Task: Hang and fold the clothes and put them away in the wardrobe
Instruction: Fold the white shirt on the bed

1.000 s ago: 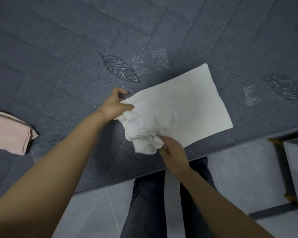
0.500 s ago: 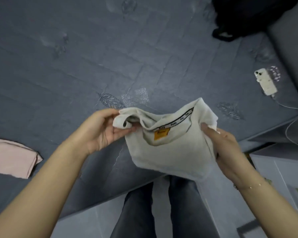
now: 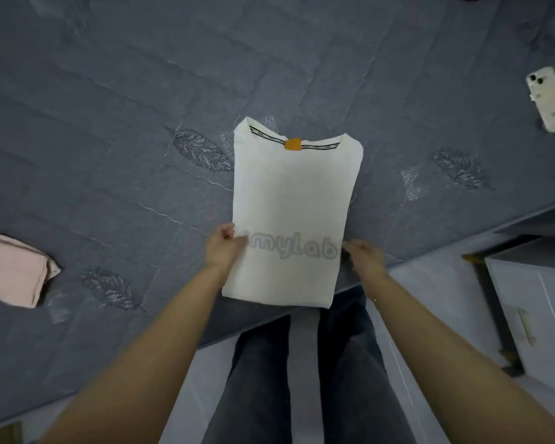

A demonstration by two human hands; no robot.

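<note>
White T-shirt lay on the grey quilted bed, folded into a long panel, collar and orange tag away from the person, hem overhanging the bed's near edge. Left hand pinching the shirt's left edge beside the faint lettering, thumb on top. Right hand at the right edge, fingers loosely bent toward the cloth; contact or grip: could not tell. Folded pink garment well apart to the left; phone far off at the right. White cabinet on the floor beside the bed.

Likely next: one more fold across, hem up toward collar. Risks, as judged: tucked sleeves underneath slipping out if only one edge lifted; uneven halves if the hands rose out of step; overhanging hem sliding off the bed if released early.
</note>
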